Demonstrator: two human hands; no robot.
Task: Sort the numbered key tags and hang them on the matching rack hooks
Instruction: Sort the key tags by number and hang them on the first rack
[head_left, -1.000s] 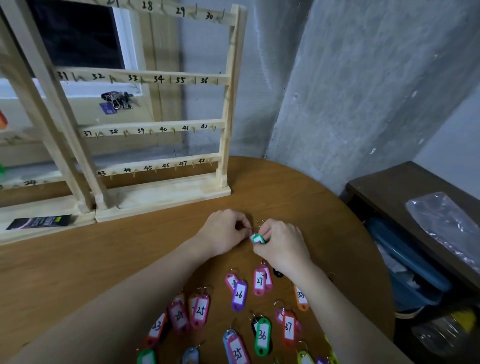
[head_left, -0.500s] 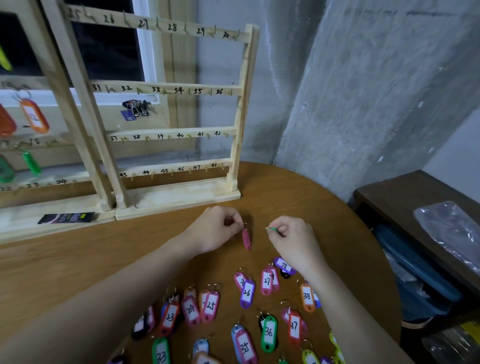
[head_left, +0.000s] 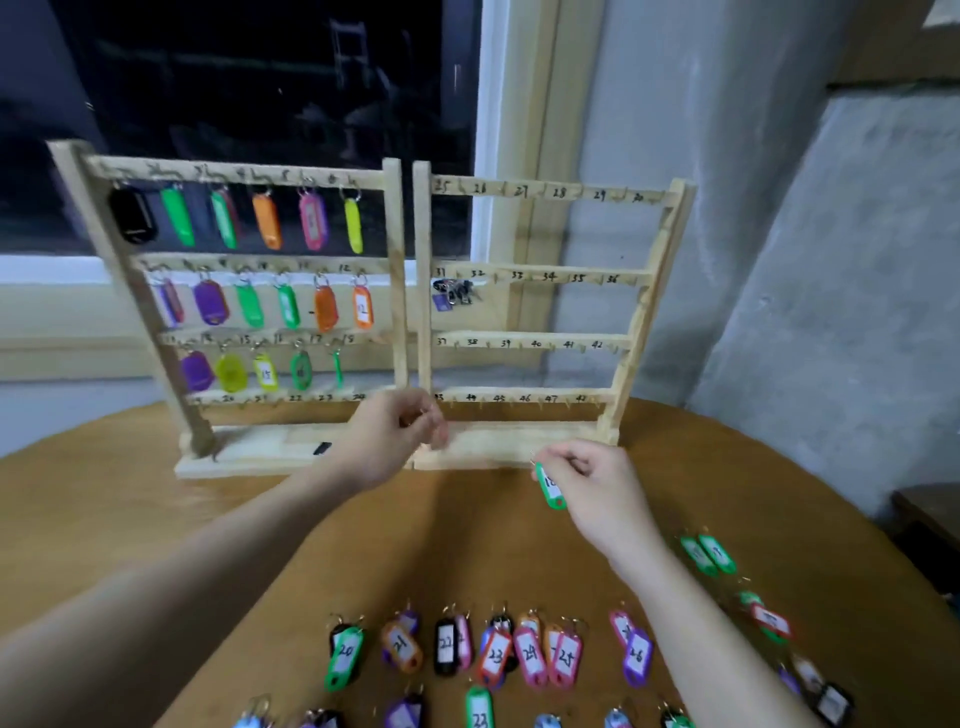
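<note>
Round wooden table before a dark window; right hand fingers pinch green tag, left hand curled, blurred.

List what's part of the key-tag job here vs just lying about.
Job:
- left rack, partly filled
- right rack, hooks bare
- green tag pinched in right hand
- left hand, contents unclear
- loose tags on table

Lying about:
- key bunch behind right rack
- black card on rack base
</note>
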